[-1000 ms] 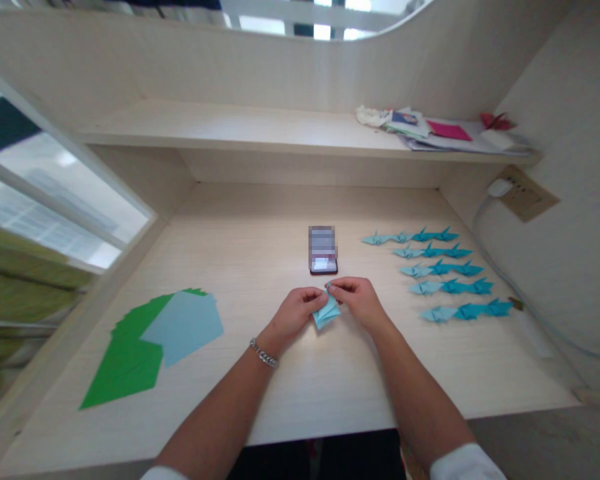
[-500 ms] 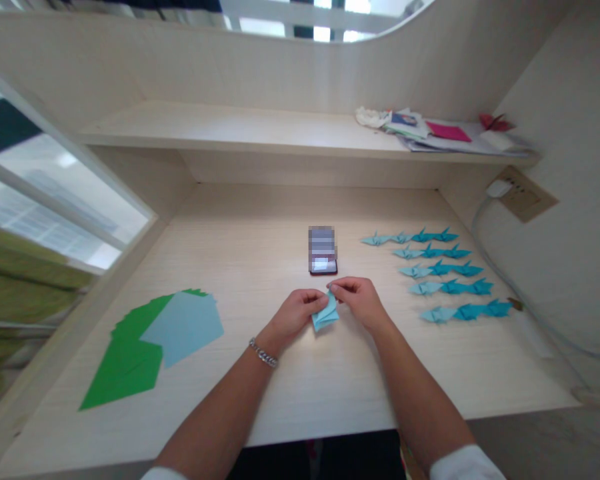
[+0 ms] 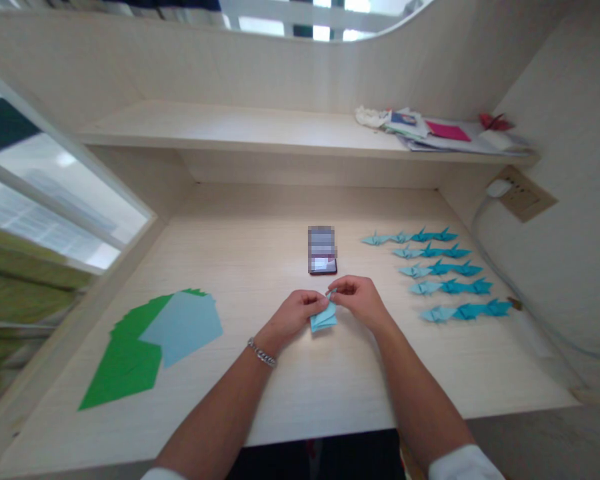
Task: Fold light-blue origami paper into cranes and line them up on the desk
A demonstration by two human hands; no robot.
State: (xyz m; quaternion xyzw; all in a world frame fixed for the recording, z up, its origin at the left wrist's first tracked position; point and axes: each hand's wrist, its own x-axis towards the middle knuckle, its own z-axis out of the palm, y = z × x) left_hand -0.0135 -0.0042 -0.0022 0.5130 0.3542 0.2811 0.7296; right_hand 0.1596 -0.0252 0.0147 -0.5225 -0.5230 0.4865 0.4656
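A small folded piece of light blue paper is held just above the desk, in front of the phone. My left hand pinches its left side between thumb and fingers. At its upper right corner, the fingertips of my right hand are closed on the paper's tip. The fingers partly cover the upper folds. To the right stand several rows of folded paper cranes, in lighter and deeper blue.
Green paper sheets lie fanned at the left, with light blue sheets on top. A shelf at the back bears papers and a pink sheet. A cable runs from the wall socket down the right side.
The folded paper has tilted slightly, and its upper tip now shows between my right fingertips. Both hands keep their hold and have hardly moved.
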